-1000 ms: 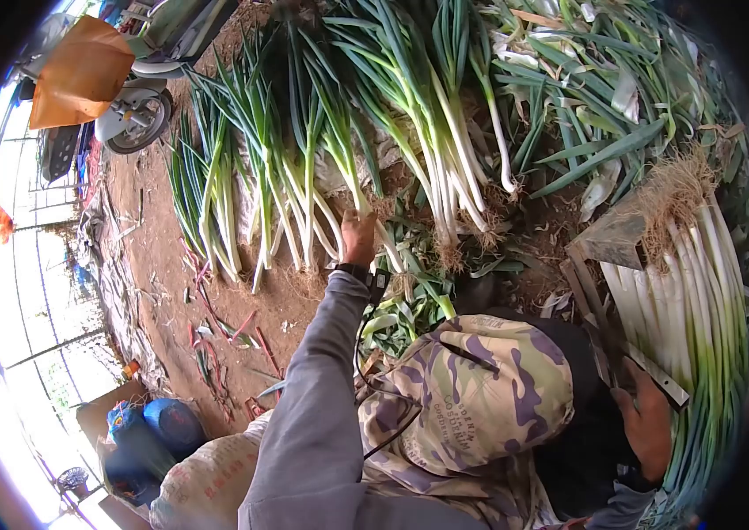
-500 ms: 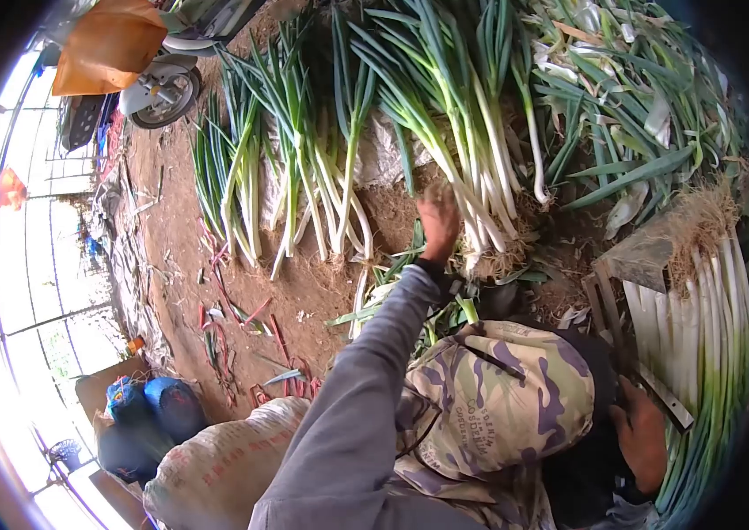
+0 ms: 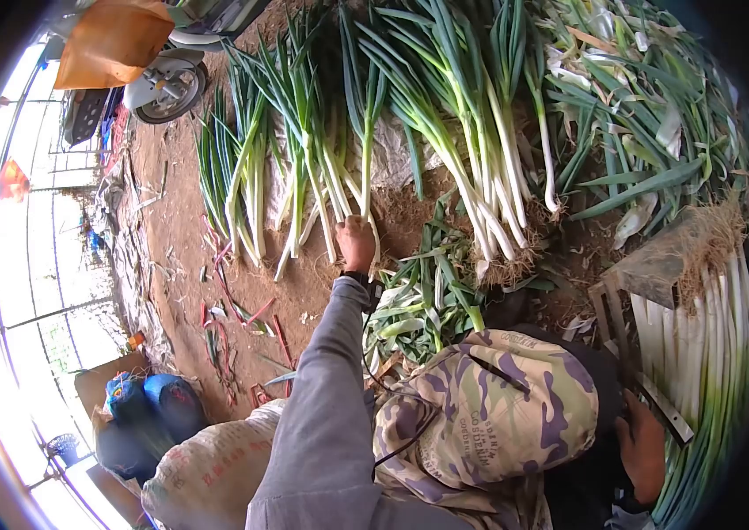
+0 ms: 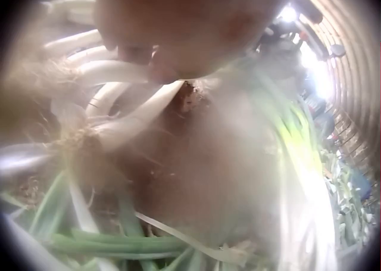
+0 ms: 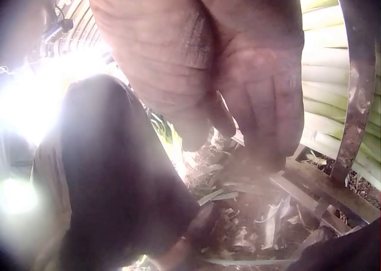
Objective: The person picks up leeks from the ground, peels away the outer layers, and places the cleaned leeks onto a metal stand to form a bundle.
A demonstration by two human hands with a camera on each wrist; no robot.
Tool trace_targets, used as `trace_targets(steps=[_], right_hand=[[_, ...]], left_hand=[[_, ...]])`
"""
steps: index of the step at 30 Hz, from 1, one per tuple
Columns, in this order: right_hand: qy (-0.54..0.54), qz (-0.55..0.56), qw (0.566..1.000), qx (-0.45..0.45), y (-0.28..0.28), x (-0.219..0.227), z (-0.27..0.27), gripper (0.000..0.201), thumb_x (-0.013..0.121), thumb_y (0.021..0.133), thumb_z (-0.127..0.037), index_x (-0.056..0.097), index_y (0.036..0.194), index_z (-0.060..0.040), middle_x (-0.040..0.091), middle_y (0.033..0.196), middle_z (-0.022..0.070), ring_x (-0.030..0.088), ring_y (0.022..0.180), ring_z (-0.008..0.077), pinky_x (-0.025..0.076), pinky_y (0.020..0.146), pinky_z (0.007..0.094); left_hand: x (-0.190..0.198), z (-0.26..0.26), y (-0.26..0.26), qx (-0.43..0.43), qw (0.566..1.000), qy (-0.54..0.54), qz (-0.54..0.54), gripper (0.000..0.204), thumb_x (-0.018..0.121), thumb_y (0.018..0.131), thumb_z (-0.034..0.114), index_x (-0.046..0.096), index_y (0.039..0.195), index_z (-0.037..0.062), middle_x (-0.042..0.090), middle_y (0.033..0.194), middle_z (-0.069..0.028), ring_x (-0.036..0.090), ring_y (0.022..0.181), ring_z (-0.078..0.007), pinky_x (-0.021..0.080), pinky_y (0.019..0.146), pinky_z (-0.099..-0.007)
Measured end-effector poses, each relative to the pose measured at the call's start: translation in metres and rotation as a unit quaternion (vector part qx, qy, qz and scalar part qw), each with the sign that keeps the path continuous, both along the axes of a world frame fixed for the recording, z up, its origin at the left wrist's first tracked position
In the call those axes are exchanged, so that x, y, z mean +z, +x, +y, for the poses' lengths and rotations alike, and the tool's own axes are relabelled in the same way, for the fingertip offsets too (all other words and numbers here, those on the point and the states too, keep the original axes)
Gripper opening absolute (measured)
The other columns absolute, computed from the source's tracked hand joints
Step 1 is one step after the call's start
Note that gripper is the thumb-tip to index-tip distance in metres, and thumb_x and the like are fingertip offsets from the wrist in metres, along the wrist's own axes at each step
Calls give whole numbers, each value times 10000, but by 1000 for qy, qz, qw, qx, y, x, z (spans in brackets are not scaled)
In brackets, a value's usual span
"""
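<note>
Long green onions with white stems lie in rows on the dirt floor. In the head view, my left hand (image 3: 357, 246) is at the root end of the left row (image 3: 311, 199), fingers curled round a white stem. The left wrist view has a green onion stem (image 4: 140, 115) coming out from under those fingers, partly blurred. To the right lies another bunch of green onions (image 3: 480, 190), roots towards me. My right hand (image 3: 644, 446) hangs with relaxed fingers beside a metal frame (image 3: 664, 408); the right wrist view shows nothing gripped in it.
A large bundle of trimmed green onions (image 3: 701, 344) rests in the frame at right. Stripped leaves (image 3: 657, 115) are heaped at upper right, with more leaf scraps (image 3: 423, 305) before my legs. Red ties (image 3: 228, 331) and a woven sack (image 3: 215, 468) lie left; a scooter (image 3: 167, 88) stands beyond.
My left hand carried a green onion right to the right-hand bunch and let go of it there. It has since come back left to the other row. My right hand has stayed put.
</note>
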State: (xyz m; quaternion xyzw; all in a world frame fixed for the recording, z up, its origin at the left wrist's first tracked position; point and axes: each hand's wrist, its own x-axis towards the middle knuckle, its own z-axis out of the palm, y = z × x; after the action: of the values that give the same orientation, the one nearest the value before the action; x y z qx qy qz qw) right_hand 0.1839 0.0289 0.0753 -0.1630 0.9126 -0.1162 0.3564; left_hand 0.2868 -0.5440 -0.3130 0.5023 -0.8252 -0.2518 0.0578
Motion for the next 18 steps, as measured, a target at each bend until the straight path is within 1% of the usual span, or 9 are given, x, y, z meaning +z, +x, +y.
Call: trace_targets(steps=[2, 3, 4, 6, 7, 10, 12, 15, 18], right_hand=[[3, 0, 1000, 2, -1, 1, -2, 469, 698, 940, -105, 600, 1386, 1, 675, 1147, 253, 651, 1051, 460, 514, 897, 487], [5, -1, 1000, 6, -2, 1, -3, 467, 696, 941, -105, 600, 1385, 0, 674, 1147, 252, 651, 1050, 459, 514, 896, 487], [-2, 0, 1000, -1, -1, -1, -1, 471, 695, 940, -101, 598, 1390, -4, 674, 1150, 250, 650, 1054, 457, 513, 899, 486], [-14, 4, 1000, -14, 0, -6, 4, 479, 691, 937, -95, 594, 1399, -11, 674, 1156, 247, 649, 1063, 453, 512, 906, 483], [-19, 10, 1000, 0, -1, -5, 2, 486, 690, 935, -92, 590, 1403, -11, 673, 1160, 247, 648, 1069, 452, 512, 913, 482], [-19, 10, 1000, 18, -3, 2, -8, 505, 688, 928, -83, 581, 1417, -13, 673, 1173, 250, 645, 1087, 452, 512, 936, 477], [-5, -19, 1000, 8, -5, 7, -14, 517, 687, 924, -77, 577, 1425, -15, 673, 1186, 252, 643, 1099, 453, 512, 952, 473], [10, -2, 1000, 29, -1, 1, -11, 520, 686, 921, -69, 575, 1426, -13, 670, 1185, 260, 640, 1100, 460, 509, 953, 476], [-19, -3, 1000, 18, 0, 0, -8, 522, 686, 918, -59, 575, 1425, -11, 669, 1183, 263, 638, 1098, 465, 505, 947, 480]], left_hand=[[7, 12, -8, 5, 993, 98, 67, 274, 781, 913, 225, 701, 1085, 26, 642, 1071, -181, 680, 912, -273, 574, 724, -406], [20, 21, -16, 39, 954, 268, 132, 319, 800, 917, 243, 684, 1075, -9, 665, 1046, -148, 674, 892, -211, 577, 708, -352], [44, 41, -27, 35, 935, 309, 171, 369, 811, 918, 243, 656, 1124, -21, 684, 1044, -137, 669, 883, -193, 580, 732, -328], [41, 70, -43, -17, 914, 354, 198, 386, 771, 960, 199, 602, 1239, -7, 692, 1093, -152, 671, 910, -199, 581, 781, -323], [51, 86, -49, -58, 881, 411, 226, 318, 740, 987, 239, 658, 1188, 7, 710, 1108, -154, 676, 937, -226, 584, 839, -348], [37, 91, -55, -99, 952, 204, 207, 277, 699, 1004, 305, 756, 1038, 36, 742, 1074, -146, 672, 1019, -268, 563, 902, -412], [21, 70, -46, 1, 987, 88, 133, 278, 695, 1000, 259, 714, 1162, 34, 666, 1131, -185, 621, 1066, -290, 537, 933, -404], [5, 27, -14, 121, 989, -81, 26, 397, 699, 989, 227, 616, 1313, 14, 551, 1222, -224, 557, 1118, -347, 513, 955, -483], [1, -8, 13, 184, 978, -95, -39, 706, 771, 915, 257, 452, 1498, 19, 511, 1349, -256, 505, 1266, -422, 433, 1059, -559]])
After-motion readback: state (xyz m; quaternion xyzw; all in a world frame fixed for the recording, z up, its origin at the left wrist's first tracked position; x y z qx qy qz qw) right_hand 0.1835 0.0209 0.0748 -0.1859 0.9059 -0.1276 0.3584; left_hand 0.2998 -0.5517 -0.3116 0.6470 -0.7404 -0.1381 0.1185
